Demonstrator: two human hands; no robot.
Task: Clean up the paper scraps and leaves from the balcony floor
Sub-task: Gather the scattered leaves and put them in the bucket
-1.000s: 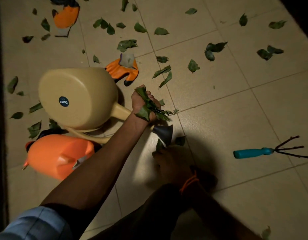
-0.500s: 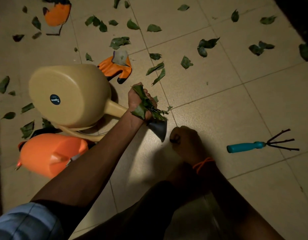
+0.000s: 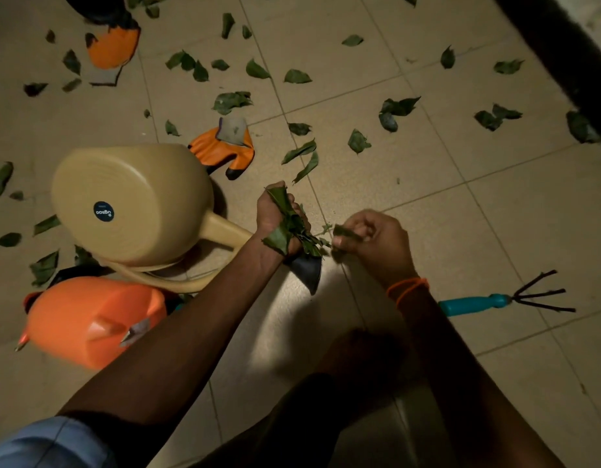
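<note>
- My left hand (image 3: 275, 219) is gripping a bunch of leaves (image 3: 289, 228), fingers curled tight around it; leaf tips are sticking out above and below the fist.
- My right hand (image 3: 376, 241) is pinching a single leaf (image 3: 346, 233) between thumb and fingers, just beside the bunch. The other fingers are curled in.
- An orange thread band (image 3: 407, 288) is sitting around my right wrist.
- Both hands are hovering above the tiled floor (image 3: 427, 204), near its middle.
- Loose leaves (image 3: 297, 76) are lying scattered over the far tiles, mostly above and to the right of my hands; more are lying at the left edge (image 3: 1, 177).
- I am seeing no item I can identify with confidence as a paper scrap.
- A beige watering can (image 3: 133, 204) is lying on its side to the left of my left hand, its base with a dark round label facing the camera. Its spout is running under my left wrist and ending in a dark rose head (image 3: 309, 270).
- An orange container (image 3: 93, 319) is lying on its side just below the watering can.
- One orange glove (image 3: 224, 150) is lying just beyond the can; a second glove (image 3: 111, 50) is lying farther off at upper left.
- A hand rake (image 3: 505, 300) with a teal handle and dark prongs is lying on the floor to the right of my right forearm.
- A blue sleeve (image 3: 49, 444) is covering my left upper arm.
</note>
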